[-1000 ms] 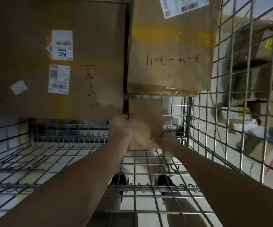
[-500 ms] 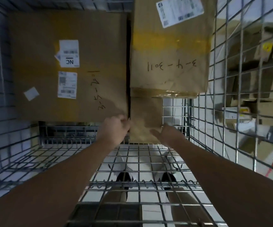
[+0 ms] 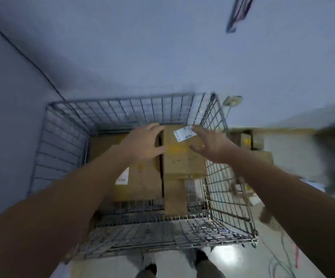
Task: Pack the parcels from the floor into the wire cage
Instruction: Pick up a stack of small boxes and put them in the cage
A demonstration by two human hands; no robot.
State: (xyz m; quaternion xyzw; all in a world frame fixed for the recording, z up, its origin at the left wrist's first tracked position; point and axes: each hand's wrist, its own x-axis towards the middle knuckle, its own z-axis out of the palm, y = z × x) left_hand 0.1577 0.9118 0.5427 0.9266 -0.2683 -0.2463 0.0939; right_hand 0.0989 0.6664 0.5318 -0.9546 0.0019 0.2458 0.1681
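Observation:
The wire cage [image 3: 66, 141] stands against a grey wall and holds three brown parcels. A wide flat box [image 3: 140, 179] lies on the left. A taller box [image 3: 182, 161] with a white label fills the right side. A narrow brown parcel [image 3: 175, 197] stands upright in front of the taller box. My left hand [image 3: 144, 145] hovers open over the gap between the two boxes, fingers spread. My right hand [image 3: 210, 143] is open above the taller box near its label. Neither hand holds anything. The view is blurred.
More cardboard boxes [image 3: 249, 139] lie on the floor to the right of the cage. Cables [image 3: 279, 261] trail on the floor at the lower right. My feet [image 3: 200, 257] stand at the cage's near side. A power socket [image 3: 232, 100] sits on the wall.
Both hands let go of the narrow brown parcel, which now stands in the cage. They rose above the boxes and opened. The view pulled back and up from inside the cage.

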